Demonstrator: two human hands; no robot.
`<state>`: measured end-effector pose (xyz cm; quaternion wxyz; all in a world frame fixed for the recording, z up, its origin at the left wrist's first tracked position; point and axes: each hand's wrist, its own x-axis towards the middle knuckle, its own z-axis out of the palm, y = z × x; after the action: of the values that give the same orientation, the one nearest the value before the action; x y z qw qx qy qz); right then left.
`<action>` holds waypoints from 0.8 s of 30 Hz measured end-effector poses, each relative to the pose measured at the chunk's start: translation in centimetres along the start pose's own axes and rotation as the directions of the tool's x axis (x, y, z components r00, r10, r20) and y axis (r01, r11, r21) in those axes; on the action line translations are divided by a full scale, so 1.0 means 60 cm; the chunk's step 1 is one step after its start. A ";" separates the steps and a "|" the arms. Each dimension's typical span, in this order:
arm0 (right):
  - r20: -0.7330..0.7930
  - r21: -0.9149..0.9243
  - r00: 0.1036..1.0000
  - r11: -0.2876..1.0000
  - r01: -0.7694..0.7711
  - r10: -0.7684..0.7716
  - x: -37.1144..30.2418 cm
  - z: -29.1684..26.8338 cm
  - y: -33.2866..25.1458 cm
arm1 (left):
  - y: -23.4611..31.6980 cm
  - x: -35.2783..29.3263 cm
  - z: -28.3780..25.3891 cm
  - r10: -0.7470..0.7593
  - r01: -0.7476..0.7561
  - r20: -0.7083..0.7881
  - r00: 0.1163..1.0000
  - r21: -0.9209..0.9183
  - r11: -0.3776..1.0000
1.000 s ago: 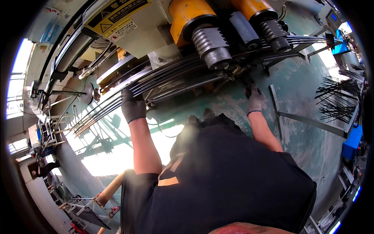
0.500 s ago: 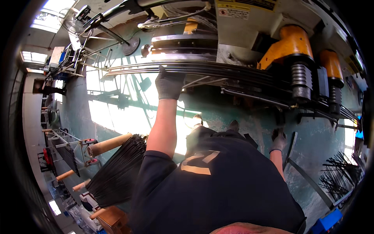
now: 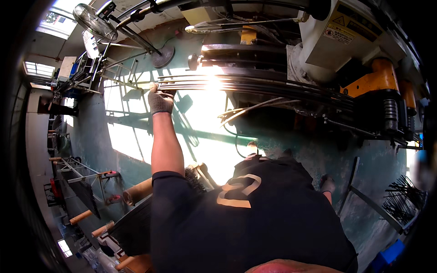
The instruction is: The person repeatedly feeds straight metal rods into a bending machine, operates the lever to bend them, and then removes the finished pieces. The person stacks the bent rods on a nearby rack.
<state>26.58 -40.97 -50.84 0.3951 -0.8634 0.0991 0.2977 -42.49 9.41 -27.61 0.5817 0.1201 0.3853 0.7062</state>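
Observation:
A long bundle of thin steel rods (image 3: 255, 86) runs across the view into a bending machine with orange roller housings (image 3: 380, 84). My left hand (image 3: 160, 98), in a grey knit glove, is stretched out and closed around the left end of the bundle. My right hand (image 3: 327, 183), also gloved, hangs low beside my dark shirt. It is away from the rods and half hidden by my body, so its fingers do not show.
A round fan (image 3: 94, 20) stands at the upper left. A rack of dark rods on wooden rollers (image 3: 136, 218) sits at my lower left. Bent rods (image 3: 405, 200) and a blue bin (image 3: 387, 257) lie at the right, near a steel bar (image 3: 364, 198) on the green floor.
The view has swung left along the machine. My left hand has moved along the bundle to its left end. My right hand has come off the rods and dropped to my side.

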 end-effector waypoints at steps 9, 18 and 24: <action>0.445 -0.784 0.723 0.160 0.599 -0.527 0.000 0.013 -0.010 | 0.015 -0.019 0.009 -0.025 -0.002 0.213 0.977 0.125 0.992; 0.268 -0.626 0.881 0.625 0.466 -0.389 0.006 0.052 -0.047 | 0.032 -0.034 -0.005 -0.159 0.084 0.349 0.924 0.220 0.972; 0.431 -0.501 0.754 0.563 0.657 -0.496 0.010 0.120 -0.080 | 0.033 -0.034 -0.001 -0.246 0.114 0.391 0.887 0.331 0.937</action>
<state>25.89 -32.35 -51.88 0.1698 -0.8836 -0.3443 0.2682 -43.36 7.45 -25.75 0.6903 0.3212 0.3605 0.5388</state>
